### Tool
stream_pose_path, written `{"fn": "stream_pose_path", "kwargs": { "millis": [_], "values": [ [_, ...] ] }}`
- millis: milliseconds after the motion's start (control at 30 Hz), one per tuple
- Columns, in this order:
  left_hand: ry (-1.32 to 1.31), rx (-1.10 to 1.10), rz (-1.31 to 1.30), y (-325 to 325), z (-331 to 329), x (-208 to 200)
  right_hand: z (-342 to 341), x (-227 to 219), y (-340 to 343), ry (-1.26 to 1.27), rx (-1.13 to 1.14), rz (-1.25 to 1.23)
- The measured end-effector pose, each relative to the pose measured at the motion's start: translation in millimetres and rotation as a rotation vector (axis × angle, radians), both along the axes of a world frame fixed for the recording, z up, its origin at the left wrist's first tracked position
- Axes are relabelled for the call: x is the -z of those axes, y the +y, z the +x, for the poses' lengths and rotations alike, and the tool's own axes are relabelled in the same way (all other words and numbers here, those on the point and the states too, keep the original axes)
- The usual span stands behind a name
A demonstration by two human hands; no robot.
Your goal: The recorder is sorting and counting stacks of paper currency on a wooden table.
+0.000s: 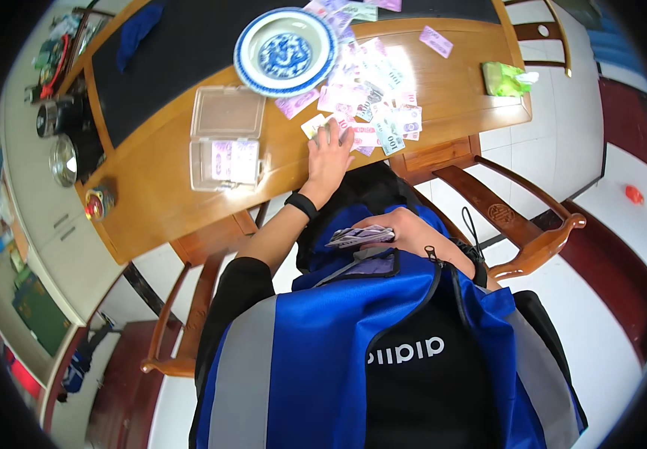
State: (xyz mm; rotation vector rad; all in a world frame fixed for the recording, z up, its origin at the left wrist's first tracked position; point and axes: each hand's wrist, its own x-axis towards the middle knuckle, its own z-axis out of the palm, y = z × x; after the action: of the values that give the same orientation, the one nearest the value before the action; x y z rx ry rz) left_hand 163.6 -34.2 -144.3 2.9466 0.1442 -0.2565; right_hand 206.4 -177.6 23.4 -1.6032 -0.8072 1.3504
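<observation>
My left hand (pixel 329 156) reaches over the near edge of the wooden table, its fingers stretched out and touching the edge of a loose pile of banknotes (pixel 363 97). The notes are pink, purple and pale green, and overlap at odd angles. Low in front of my body, my right hand (pixel 404 230) is closed on a stack of banknotes (pixel 361 236); part of that hand's fingers is hidden behind the stack. Left of the pile, a clear plastic box (pixel 198 166) lies with its lid folded back, and purple notes (pixel 235 162) lie inside it.
A blue-and-white porcelain bowl (pixel 247 69) stands beyond the pile. A green tissue pack (pixel 505 79) lies near the table's right end, and a small patterned jar (pixel 99 203) is at the left corner. Wooden chairs (pixel 514 217) stand close on both sides of me.
</observation>
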Motion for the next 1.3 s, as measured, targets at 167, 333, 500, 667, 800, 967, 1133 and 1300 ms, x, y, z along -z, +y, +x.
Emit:
{"fn": "stream_pose_path", "kwargs": {
  "millis": [167,333,500,667,800,967,1133,1300],
  "values": [
    [-0.064,-0.026,-0.064,-13,56,2,12,12,-27,-0.063,0.184,0.015],
    [-0.145,0.2,-0.194,-35,64,0,28,8,-49,-0.042,0.434,-0.01],
    [-0.108,0.446,-0.223,-45,72,17,49,-1,-63,0.139,0.646,-0.118],
    [-0.134,0.039,-0.486,-29,102,-6,51,9,-64,0.145,0.703,-0.11],
    [0.276,-0.27,-1.582,7,77,-110,55,6,-45,0.268,0.623,-0.039],
    [0.071,0.062,-1.101,31,-1,-203,38,-10,2,0.199,0.323,0.147],
    [0.077,-0.294,-1.197,56,-81,-217,12,-24,37,0.211,0.297,0.239],
    [-0.082,-0.52,-1.447,57,-133,-201,-13,-18,65,0.288,0.167,0.29]
  ]
}}
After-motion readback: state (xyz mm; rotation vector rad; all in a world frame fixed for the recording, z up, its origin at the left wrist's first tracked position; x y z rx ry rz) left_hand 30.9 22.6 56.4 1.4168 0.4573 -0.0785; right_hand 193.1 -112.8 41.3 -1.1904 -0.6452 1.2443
